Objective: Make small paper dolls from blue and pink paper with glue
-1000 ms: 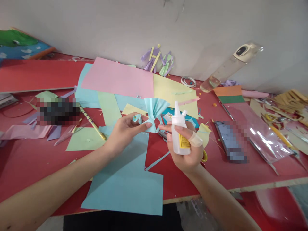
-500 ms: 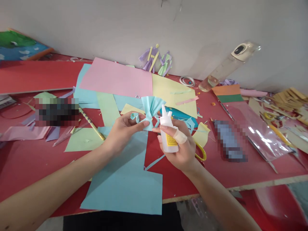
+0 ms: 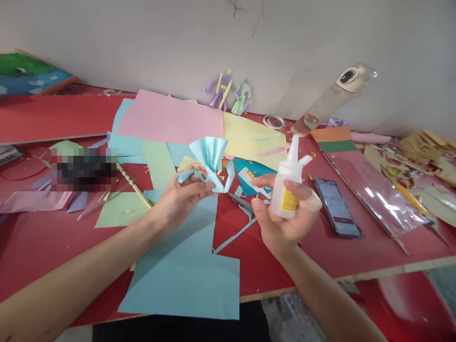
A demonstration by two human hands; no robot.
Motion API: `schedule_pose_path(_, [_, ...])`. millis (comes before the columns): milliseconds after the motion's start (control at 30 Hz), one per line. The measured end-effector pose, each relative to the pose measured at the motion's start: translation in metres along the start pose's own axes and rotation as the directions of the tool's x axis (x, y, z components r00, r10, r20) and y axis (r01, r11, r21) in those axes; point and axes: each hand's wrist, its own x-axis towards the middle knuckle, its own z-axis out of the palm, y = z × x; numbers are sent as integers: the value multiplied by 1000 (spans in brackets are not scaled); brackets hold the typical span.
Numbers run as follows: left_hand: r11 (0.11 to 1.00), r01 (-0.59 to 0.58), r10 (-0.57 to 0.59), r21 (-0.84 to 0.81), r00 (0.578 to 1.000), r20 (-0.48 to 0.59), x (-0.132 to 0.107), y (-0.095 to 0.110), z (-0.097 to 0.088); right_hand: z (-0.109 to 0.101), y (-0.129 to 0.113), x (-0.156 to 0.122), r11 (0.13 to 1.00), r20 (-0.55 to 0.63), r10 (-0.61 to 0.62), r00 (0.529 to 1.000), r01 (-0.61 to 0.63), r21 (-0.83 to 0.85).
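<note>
Between the left hand (image 3: 178, 197) and right hand (image 3: 281, 223) lies a gap over bare red table (image 3: 256, 266) and flat blue paper (image 3: 188, 275). A phone (image 3: 337, 206) lies just right; a tall bottle (image 3: 331, 99) stands behind.

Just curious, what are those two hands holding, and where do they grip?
Left hand pinches the pleated blue paper fan at its gathered base; right hand wraps the glue bottle around its body.

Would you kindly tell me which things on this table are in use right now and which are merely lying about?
In use:
- pleated blue paper fan, pinched in the left hand
- glue bottle, upright in the right hand

Lying about:
- phone
- pink sheet
- yellow sheet
- large blue sheet
- clear bottle leaning against the wall
- patterned pencil
</note>
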Motion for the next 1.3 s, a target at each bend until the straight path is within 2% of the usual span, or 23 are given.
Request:
schedule_pose_path(167, [997, -31, 29, 69, 999, 30, -2, 0, 0, 2, -1, -2, 993, 8, 53, 999, -53, 108])
schedule_pose_path(367, [962, -131, 130, 240, 991, 23, -4, -4, 0, -2, 0, -7, 991, -11, 0, 1000, 2, 131])
schedule_pose_path(467, [930, -163, 173, 330, 985, -2, -4, -5, 0, -4, 1, -7, 996, 47, -33, 998, 28, 87])
schedule_pose_path(600, [835, -247, 297, 491, 955, -24, -3, 0, 0, -4, -1, -7, 996, 116, 38, 993, -47, 81])
schedule_pose_path(700, [687, -366, 447, 628, 894, 33, -2, 5, -3, -1, 0, -6, 972, 82, 162, 983, -173, 158])
schedule_pose_path(767, [536, -441, 517, 720, 845, 133, 0, 10, -8, -1, 4, -4, 907, 82, 293, 953, -304, 290])
schedule_pose_path(800, [434, -473, 541, 767, 817, 197, 2, 12, -10, -2, 7, -2, 849, 109, 357, 927, -371, 376])
schedule_pose_path(867, [180, -526, 567, 831, 746, 349, 6, 17, -16, -4, 11, 2, 677, 210, 466, 860, -499, 540])
schedule_pose_path(933, [-126, -564, 542, 816, 650, 533, 10, 20, -21, -6, 13, 5, 473, 301, 566, 768, -601, 644])
schedule_pose_path(1000, [-431, -568, 449, 701, 539, 713, 14, 22, -26, -6, 13, 8, 302, 349, 647, 678, -648, 699])
schedule_pose_path(1067, [-650, -537, 300, 537, 467, 832, 15, 21, -28, -6, 11, 9, 202, 372, 687, 624, -656, 727])
schedule_pose_path(1100, [-709, -527, 233, 468, 452, 861, 15, 21, -28, -5, 10, 8, 178, 383, 689, 615, -656, 733])
schedule_pose_path(1167, [-749, -539, 137, 385, 443, 886, 14, 20, -27, -4, 10, 7, 147, 406, 688, 601, -664, 733])
schedule_pose_path(1300, [-650, -638, 57, 413, 502, 863, 9, 20, -23, -5, 13, 5, 103, 448, 657, 606, -661, 744])
